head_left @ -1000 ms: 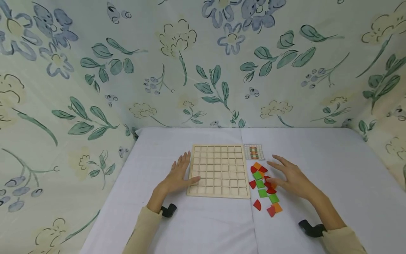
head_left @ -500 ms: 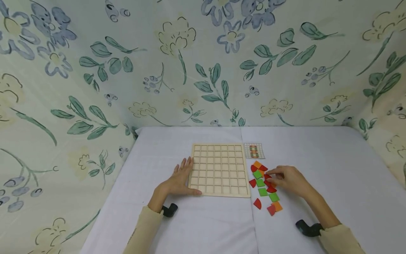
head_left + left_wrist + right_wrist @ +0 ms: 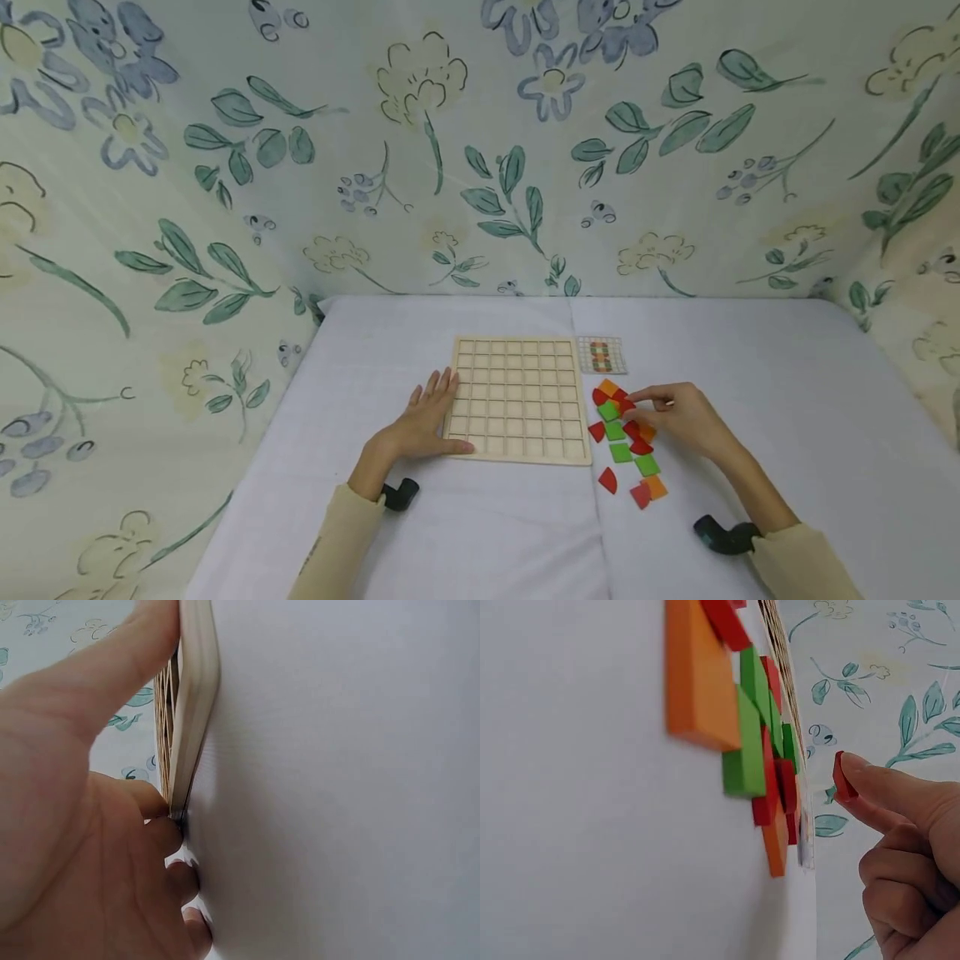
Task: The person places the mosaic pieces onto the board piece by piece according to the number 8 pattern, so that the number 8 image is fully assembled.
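My left hand (image 3: 418,429) rests at the near left corner of the wooden grid board (image 3: 521,400), fingers straight along its left edge. In the left wrist view, the thumb (image 3: 112,671) lies against the board's rim. My right hand (image 3: 686,421) pinches a red quarter-circle tile (image 3: 844,778) between thumb and fingertip, raised off the cloth; its other fingers are curled in. Under and beside that hand lies a loose group of red quarter-circles, green square tiles (image 3: 621,452) and orange tiles (image 3: 656,486), some overlapping. No tile sits in the board's cells.
A small pattern card (image 3: 602,356) with a printed grid lies at the board's far right corner. White cloth (image 3: 787,400) covers the table. A floral curtain (image 3: 480,150) hangs behind and at the sides.
My right hand has come down to the tiles, closed its fingers on a red quarter-circle and lifted it slightly. The left thumb has slid to the board's near edge.
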Available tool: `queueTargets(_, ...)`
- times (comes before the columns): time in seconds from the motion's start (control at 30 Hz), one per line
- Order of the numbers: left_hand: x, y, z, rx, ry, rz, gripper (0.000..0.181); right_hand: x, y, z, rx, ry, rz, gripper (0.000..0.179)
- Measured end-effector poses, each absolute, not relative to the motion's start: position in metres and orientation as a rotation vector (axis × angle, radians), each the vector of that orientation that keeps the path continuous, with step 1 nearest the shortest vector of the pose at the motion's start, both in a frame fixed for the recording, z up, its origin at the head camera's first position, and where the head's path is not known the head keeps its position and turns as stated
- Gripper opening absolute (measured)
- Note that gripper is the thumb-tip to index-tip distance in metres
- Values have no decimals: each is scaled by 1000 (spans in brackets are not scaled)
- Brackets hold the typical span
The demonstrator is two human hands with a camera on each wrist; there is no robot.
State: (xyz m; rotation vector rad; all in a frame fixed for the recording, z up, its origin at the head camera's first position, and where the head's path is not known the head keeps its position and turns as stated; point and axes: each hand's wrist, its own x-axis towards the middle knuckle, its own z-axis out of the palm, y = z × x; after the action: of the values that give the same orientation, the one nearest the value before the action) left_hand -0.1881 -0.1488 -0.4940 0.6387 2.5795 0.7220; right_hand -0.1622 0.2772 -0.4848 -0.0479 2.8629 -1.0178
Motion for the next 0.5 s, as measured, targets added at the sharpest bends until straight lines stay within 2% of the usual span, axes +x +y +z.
queueTargets(0.27, -189, -150, -493, 644, 2597, 699, 121, -187, 241, -469, -134, 2858, -1155, 40)
queueTargets(0.5, -188, -150, -493, 658, 2593, 701, 115, -213, 202, -469, -179, 2823, -1236, 34)
